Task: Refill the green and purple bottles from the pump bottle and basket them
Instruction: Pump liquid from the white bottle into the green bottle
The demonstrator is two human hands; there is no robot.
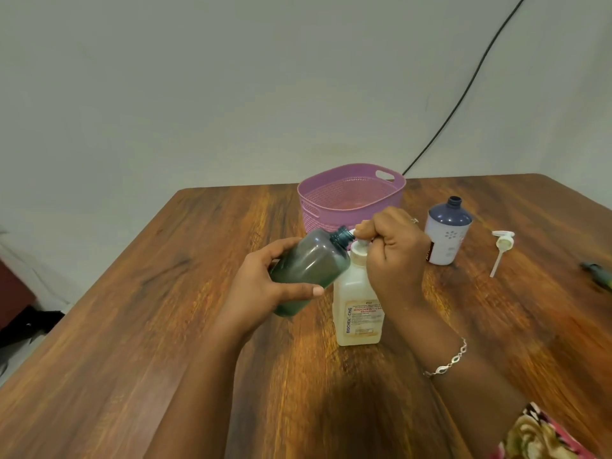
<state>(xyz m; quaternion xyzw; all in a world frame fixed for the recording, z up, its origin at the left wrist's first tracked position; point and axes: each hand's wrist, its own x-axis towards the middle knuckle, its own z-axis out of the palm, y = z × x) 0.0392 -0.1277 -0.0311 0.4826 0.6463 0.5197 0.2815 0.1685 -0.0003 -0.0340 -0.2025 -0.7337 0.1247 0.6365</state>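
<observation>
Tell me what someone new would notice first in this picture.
The left hand holds a tilted green bottle mid-table, its open neck at the spout of a white pump bottle whose head the right hand grips. Behind them stands a purple basket.

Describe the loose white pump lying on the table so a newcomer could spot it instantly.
Start at the wooden table and find the uncapped purple bottle standing on its right half. Just right of that bottle lies the loose pump. Unlike the bottles, it lies flat: a white head with a thin dip tube pointing toward the near edge.
</observation>
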